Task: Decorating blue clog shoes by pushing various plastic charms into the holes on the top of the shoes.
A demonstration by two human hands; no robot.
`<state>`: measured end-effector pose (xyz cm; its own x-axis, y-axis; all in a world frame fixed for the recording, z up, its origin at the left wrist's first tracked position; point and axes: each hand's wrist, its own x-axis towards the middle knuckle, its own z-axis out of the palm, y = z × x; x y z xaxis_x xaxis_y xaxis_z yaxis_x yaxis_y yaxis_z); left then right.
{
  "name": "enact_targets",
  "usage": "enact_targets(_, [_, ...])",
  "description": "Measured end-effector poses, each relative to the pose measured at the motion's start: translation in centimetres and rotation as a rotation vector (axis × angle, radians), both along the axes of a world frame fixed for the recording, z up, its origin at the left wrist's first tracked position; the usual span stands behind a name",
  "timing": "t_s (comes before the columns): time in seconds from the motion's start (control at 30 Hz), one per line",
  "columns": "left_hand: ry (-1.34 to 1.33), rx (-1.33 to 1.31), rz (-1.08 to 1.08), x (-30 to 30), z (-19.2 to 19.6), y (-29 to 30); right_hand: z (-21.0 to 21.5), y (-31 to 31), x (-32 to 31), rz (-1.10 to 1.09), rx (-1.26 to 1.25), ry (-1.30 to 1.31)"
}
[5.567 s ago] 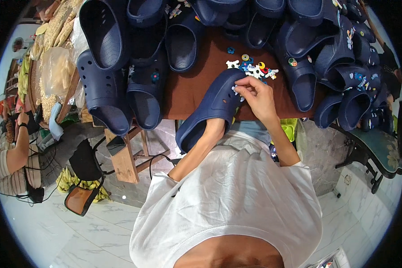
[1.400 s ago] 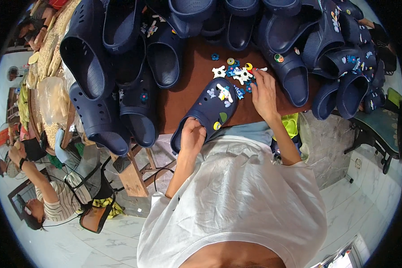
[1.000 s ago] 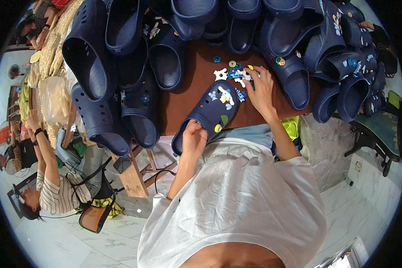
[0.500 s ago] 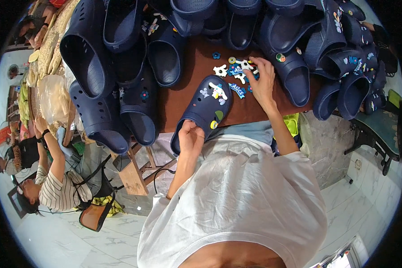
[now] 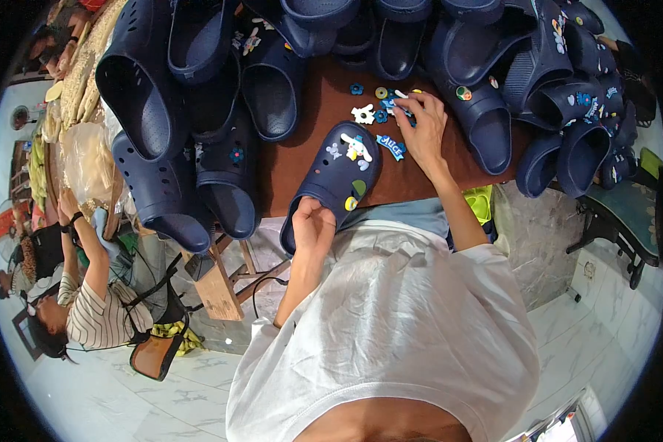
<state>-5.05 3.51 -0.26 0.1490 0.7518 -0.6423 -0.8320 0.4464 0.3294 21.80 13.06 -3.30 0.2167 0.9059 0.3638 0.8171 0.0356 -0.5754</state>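
Note:
A navy clog with white, grey, green and yellow shoe charms on its upper lies tilted before me, toe pointing away. My left hand grips it at the foot opening, some fingers hidden inside. To the right, my right hand is over a small heap of loose charms, thumb and forefinger closing on a blue-and-white shoe charm that they partly cover. Just left of that heap are a white charm and a blue flower charm. A blue lettered charm rests between the clog and my right wrist.
Navy clogs crowd the brown tabletop on the left, and more clogs stand along the back and right. Beside the table is a wooden stool. A person in a striped shirt sits at far left. An office chair stands at right.
My right hand has shifted slightly left over the charms, and its thumb and forefinger have come closer together. My left hand and the clog stay nearly the same.

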Motion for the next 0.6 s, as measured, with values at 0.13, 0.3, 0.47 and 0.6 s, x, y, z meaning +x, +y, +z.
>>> enact_targets(0.13, [-0.032, 0.033, -0.019, 0.1, 0.4, 0.1, 0.1, 0.1, -0.3, -0.017, 0.028, -0.059])
enact_targets(0.3, [0.002, 0.009, 0.005, 0.3, 0.7, 0.1, 1.1, -0.7, -0.7, 0.022, 0.031, -0.039])
enact_targets(0.47, [0.017, -0.013, -0.015, 1.0, 2.3, 0.5, 1.0, -1.2, 0.6, 0.034, -0.023, -0.047])
enact_targets(0.6, [0.066, -0.003, -0.023, 1.1, 2.6, 0.7, 1.9, -1.5, 0.6, 0.105, -0.050, -0.164])
